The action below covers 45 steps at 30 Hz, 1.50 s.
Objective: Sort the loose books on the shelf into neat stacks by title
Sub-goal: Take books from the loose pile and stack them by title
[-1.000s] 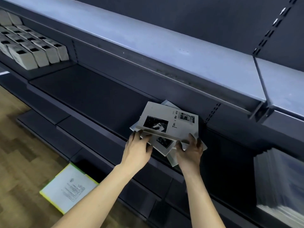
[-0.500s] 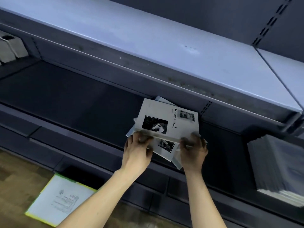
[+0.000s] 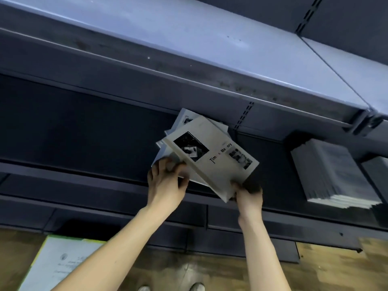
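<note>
Loose pile of thin white photo-cover books (image 3: 212,156) now swung clockwise over dark metal shelf (image 3: 84,131), top copy skewed; left hand (image 3: 168,181) and right hand (image 3: 248,196) pinch its near edges. Squaring seemingly underway, stack unaligned

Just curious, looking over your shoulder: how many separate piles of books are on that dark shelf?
2. A messy pile sits mid-shelf, held by the left hand and right hand; a neat stack lies at right. More may be out of frame.
</note>
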Available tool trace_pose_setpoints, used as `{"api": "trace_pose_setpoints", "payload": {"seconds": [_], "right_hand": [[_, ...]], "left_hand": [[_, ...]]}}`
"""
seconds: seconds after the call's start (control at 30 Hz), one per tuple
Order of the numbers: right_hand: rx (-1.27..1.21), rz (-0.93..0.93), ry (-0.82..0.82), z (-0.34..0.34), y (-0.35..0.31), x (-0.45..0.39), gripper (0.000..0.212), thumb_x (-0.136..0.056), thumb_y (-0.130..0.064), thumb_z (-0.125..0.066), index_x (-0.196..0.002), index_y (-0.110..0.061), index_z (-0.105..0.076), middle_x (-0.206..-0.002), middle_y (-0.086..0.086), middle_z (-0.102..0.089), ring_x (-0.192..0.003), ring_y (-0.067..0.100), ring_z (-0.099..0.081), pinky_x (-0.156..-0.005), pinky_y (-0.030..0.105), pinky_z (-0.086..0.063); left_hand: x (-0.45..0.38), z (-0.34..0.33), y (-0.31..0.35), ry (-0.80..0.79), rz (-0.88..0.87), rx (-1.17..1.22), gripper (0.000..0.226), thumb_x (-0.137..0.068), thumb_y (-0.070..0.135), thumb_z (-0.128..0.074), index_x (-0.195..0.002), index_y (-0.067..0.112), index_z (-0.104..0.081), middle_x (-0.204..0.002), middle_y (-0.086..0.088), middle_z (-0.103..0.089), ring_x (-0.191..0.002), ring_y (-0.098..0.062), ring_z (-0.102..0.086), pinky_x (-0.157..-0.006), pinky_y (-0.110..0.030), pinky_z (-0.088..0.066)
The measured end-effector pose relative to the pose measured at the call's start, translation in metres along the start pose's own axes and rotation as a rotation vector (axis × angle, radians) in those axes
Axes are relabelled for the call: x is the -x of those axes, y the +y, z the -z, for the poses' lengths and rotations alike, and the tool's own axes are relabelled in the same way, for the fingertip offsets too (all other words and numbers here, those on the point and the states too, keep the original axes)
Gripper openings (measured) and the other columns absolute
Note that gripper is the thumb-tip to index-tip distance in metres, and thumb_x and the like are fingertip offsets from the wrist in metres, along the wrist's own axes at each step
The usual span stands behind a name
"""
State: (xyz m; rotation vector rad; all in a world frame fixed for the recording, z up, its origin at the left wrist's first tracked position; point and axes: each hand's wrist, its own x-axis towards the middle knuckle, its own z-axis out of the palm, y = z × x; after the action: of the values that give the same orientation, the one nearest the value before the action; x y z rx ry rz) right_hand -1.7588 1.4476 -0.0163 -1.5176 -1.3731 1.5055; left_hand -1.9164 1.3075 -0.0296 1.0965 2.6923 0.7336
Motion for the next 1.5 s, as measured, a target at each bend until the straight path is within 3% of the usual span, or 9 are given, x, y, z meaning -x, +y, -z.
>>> {"api": "trace_pose_setpoints", "payload": {"seconds": [0.07,0.2,0.37,0.53,0.67,0.97,1.1,1.23,1.5], "right_hand": [[-0.082,-0.066,-0.074,-0.001,-0.004,0.004,0.022,-0.095,-0.023,-0.065,-0.109,-0.006,-0.061,-0.068,-0.001,-0.056,-0.058,0.015,-0.052,-0.062,0.033,-0.047],[-0.129,-0.144,-0.146,-0.007,-0.014,0.012,0.022,-0.098,-0.038,-0.061,-0.094,-0.016,-0.061,-0.054,-0.007,-0.049,-0.046,0.009,-0.040,-0.046,0.023,-0.030],[-0.143,-0.010,-0.172,-0.004,-0.020,0.007,0.017,-0.093,-0.029,-0.069,-0.104,-0.017,-0.066,-0.094,0.005,-0.074,-0.082,0.021,-0.073,-0.063,0.033,-0.061],[-0.047,0.182,-0.111,0.018,-0.024,0.000,0.031,-0.091,-0.009,-0.060,-0.118,-0.024,-0.060,-0.103,0.004,-0.072,-0.085,0.024,-0.073,-0.056,0.032,-0.059],[-0.160,0.182,0.042,0.036,-0.030,-0.011,0.035,-0.090,0.002,-0.053,-0.107,-0.026,-0.064,-0.098,0.003,-0.071,-0.081,0.021,-0.069,-0.057,0.036,-0.058],[-0.275,0.064,-0.016,0.027,-0.017,-0.012,0.079,-0.086,-0.007,-0.074,-0.149,-0.028,-0.031,-0.138,0.001,-0.051,-0.114,0.026,-0.062,-0.062,0.032,-0.062],[-0.269,0.066,-0.105,0.029,-0.019,-0.008,0.064,-0.086,-0.004,-0.073,-0.139,-0.026,-0.044,-0.124,-0.002,-0.061,-0.106,0.024,-0.067,-0.062,0.029,-0.061],[-0.137,0.112,-0.096,0.038,-0.023,-0.011,0.025,-0.094,-0.017,-0.065,-0.119,-0.017,-0.059,-0.103,0.003,-0.071,-0.076,0.021,-0.074,-0.055,0.025,-0.057],[0.316,0.138,-0.222,0.058,-0.024,-0.010,0.021,-0.084,-0.020,-0.066,-0.101,-0.014,-0.056,-0.063,0.004,-0.067,-0.048,0.014,-0.061,-0.048,0.029,-0.046]], "left_hand": [[-0.008,0.003,-0.005,0.008,0.085,-0.004,0.043,-0.093,0.050,-0.050,-0.131,0.031,-0.046,-0.141,-0.008,-0.032,-0.130,-0.033,-0.031,-0.109,-0.047,-0.030],[-0.031,0.021,-0.010,-0.042,0.261,0.046,0.057,-0.094,0.048,-0.051,-0.141,0.019,-0.036,-0.139,-0.018,-0.039,-0.129,-0.038,-0.037,-0.104,-0.048,-0.035],[-0.042,0.024,-0.007,-0.135,0.324,0.249,0.061,-0.095,0.044,-0.054,-0.146,0.018,-0.033,-0.141,-0.019,-0.040,-0.127,-0.037,-0.043,-0.099,-0.047,-0.041],[-0.034,0.018,-0.006,-0.196,0.283,0.260,0.063,-0.099,0.038,-0.048,-0.154,0.033,-0.017,-0.157,-0.007,-0.030,-0.144,-0.033,-0.024,-0.107,-0.048,-0.037],[-0.024,0.031,-0.016,-0.187,0.268,0.263,0.059,-0.099,0.028,-0.049,-0.151,0.038,-0.022,-0.141,-0.008,-0.050,-0.122,-0.026,-0.052,-0.095,-0.041,-0.049],[-0.009,0.046,-0.003,-0.213,0.271,0.300,0.070,-0.096,0.035,-0.056,-0.154,0.029,-0.018,-0.147,-0.001,-0.045,-0.119,-0.022,-0.055,-0.086,-0.026,-0.046],[-0.008,0.042,0.013,-0.191,0.279,0.417,0.072,-0.095,0.036,-0.055,-0.155,0.029,-0.016,-0.152,0.002,-0.040,-0.124,-0.020,-0.052,-0.086,-0.024,-0.044],[-0.007,0.035,0.030,-0.169,0.301,0.539,0.066,-0.096,0.025,-0.049,-0.154,0.034,-0.018,-0.097,0.014,-0.050,-0.083,-0.014,-0.055,-0.072,-0.038,-0.057],[0.004,0.014,0.044,-0.195,0.309,0.736,0.045,-0.101,0.041,-0.037,-0.145,0.030,-0.038,-0.143,0.002,-0.048,-0.121,-0.020,-0.052,-0.085,-0.027,-0.043]]}}
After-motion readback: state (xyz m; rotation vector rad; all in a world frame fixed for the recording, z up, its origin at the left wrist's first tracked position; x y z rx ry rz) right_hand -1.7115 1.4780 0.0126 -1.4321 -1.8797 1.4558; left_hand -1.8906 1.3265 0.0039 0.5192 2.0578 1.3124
